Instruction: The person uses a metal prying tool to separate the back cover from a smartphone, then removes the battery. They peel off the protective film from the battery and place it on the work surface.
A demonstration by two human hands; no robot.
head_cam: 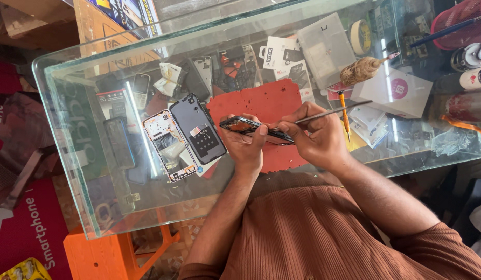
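Observation:
My left hand [244, 141] holds a dark phone frame [240, 125] above a red mat [266, 103] on the glass counter [95, 171]. My right hand [313, 136] grips thin metal tweezers [336, 111], their tip at the phone frame's edge, and also steadies the frame's right end. To the left lie a dark phone back cover [199, 134] and an opened phone body [165, 146] with exposed parts.
A brush with a worn bristle head [362, 70] and an orange-handled tool [345, 115] lie right of the mat. White boxes [393, 92], a clear plastic case [326, 49], tape roll [360, 36] and phones under the glass surround. An orange stool [110, 254] stands below.

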